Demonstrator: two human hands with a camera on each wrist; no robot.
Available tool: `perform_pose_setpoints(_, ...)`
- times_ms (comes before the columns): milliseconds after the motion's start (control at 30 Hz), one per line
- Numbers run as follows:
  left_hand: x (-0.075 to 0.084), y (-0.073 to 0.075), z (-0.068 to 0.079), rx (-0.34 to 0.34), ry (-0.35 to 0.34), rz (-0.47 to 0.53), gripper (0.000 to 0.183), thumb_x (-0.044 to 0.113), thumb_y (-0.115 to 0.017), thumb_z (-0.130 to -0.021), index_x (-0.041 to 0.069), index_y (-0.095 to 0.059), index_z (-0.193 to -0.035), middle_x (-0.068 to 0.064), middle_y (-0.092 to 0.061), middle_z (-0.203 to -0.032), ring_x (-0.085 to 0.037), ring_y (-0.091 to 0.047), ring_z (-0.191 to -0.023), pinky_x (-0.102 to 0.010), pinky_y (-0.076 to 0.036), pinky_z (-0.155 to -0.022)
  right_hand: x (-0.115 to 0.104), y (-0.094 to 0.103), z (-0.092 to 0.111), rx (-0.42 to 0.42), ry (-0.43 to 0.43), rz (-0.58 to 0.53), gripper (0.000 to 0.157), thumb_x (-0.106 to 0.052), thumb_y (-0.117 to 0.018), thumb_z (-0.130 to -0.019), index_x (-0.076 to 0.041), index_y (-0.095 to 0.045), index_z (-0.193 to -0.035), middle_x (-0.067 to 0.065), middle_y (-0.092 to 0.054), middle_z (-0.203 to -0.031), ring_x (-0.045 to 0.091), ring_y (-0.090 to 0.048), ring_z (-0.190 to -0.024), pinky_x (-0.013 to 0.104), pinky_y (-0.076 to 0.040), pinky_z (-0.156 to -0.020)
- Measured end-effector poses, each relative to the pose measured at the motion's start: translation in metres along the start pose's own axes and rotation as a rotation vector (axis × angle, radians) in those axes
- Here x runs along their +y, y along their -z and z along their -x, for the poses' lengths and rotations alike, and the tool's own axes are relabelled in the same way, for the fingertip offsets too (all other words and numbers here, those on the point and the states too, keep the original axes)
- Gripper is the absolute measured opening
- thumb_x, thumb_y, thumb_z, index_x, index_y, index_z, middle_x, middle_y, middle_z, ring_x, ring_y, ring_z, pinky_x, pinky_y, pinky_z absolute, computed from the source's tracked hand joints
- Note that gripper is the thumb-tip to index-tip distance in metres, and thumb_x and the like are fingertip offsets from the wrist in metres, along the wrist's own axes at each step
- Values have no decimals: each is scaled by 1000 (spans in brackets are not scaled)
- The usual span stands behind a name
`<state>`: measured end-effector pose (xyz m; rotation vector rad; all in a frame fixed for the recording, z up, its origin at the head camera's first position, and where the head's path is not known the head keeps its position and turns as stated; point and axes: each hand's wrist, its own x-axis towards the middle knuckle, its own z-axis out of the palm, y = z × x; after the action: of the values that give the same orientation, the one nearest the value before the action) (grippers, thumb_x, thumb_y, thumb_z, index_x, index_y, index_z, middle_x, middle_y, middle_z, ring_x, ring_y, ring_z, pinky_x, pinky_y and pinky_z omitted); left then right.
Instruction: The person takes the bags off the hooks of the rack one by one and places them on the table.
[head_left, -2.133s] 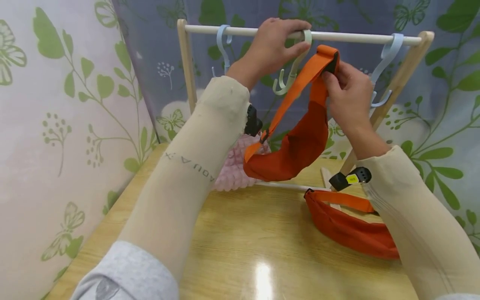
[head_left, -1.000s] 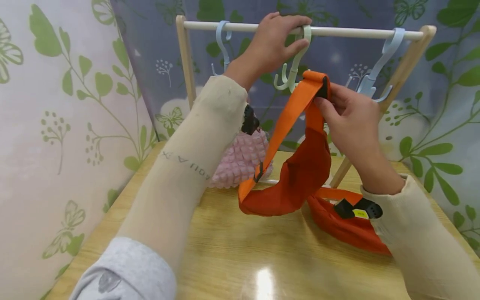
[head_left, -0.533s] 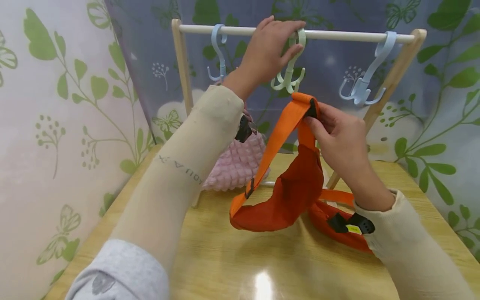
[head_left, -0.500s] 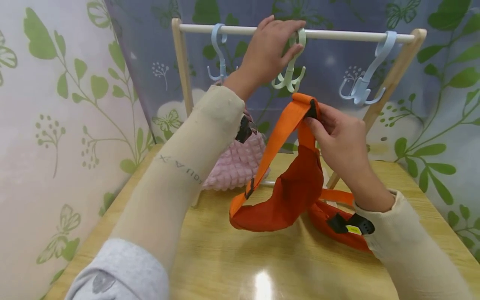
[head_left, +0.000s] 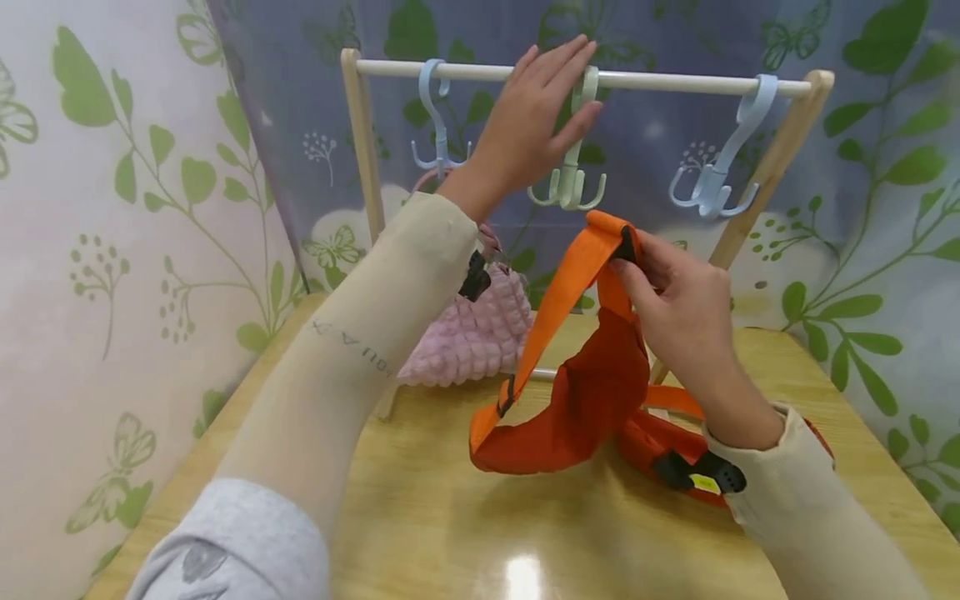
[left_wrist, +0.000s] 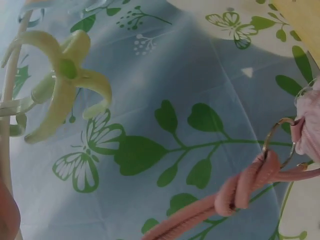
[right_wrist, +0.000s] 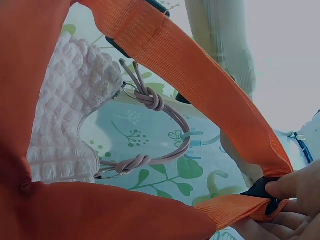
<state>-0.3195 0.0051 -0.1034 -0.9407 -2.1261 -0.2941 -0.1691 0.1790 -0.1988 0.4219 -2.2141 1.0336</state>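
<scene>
My left hand [head_left: 528,125] lies at the rail with fingers extended, beside the top of a pale green multi-prong hook [head_left: 572,187]. Its prongs carry nothing and show again in the left wrist view. Thumb and fingers of my right hand [head_left: 686,304] pinch the orange strap of a red-orange waist bag [head_left: 596,392] at its black buckle [right_wrist: 262,189]. The bag hangs in a loop above the table, its strap top just below the green hook. Behind my left forearm, a pink puffy handbag [head_left: 480,337] hangs by its knotted handle [right_wrist: 182,130] from a blue hook [head_left: 440,158].
A white rail [head_left: 675,82] on wooden legs carries the hooks. Another blue hook [head_left: 712,187] is at the right. A second orange waist bag [head_left: 652,437] lies on the wooden table [head_left: 420,517], partly behind my right wrist. Patterned curtains [head_left: 165,208] enclose the table.
My right hand has lowered the waist bag from near the rail to below the green hook. The green hook has turned to face front, and my left fingers have loosened and straightened from it.
</scene>
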Motion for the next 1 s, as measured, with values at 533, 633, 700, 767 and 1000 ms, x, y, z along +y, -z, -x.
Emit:
perform_pose_setpoints(533,-2,-10,78,79,-90,277,52,26,-53,-100,0,-43,-144,-20,-36,-150,-24,-28,-143,-27,-15,-117,0,-2,14,27,2,-9,37,-12,-67,-93,-5,-63,-129,16,-70,-109,29,-70,-95,3,-44,-70)
perform_pose_setpoints(633,2,-7,97,-24,-13,358,49,25,-52,-101,3,-44,-144,-16,-39,-150,-21,-33,-141,-27,-22,-115,0,-2,16,36,-17,-5,38,-13,-67,-92,-5,-63,-129,17,-70,-109,28,-70,-95,3,-44,-70)
perform_pose_setpoints(700,7,-4,110,-102,63,402,47,26,-50,-102,5,-45,-144,-13,-44,-147,-21,-44,-132,-29,-31,-112,0,-2,18,35,-38,-1,38,-14,-67,-93,-6,-63,-129,16,-70,-110,27,-70,-94,2,-44,-69)
perform_pose_setpoints(767,13,0,125,-173,143,426,45,28,-46,-104,7,-47,-143,-10,-49,-144,-21,-51,-125,-32,-37,-107,0,-3,19,36,-56,2,37,-16,-67,-93,-8,-63,-129,15,-70,-110,27,-71,-93,3,-44,-67)
perform_pose_setpoints(1000,34,8,171,-283,299,463,46,35,-47,-103,10,-52,-140,-6,-59,-134,-23,-59,-117,-39,-45,-99,0,-3,22,54,-91,-20,36,-16,-66,-94,-7,-64,-128,15,-70,-109,27,-71,-93,3,-45,-69)
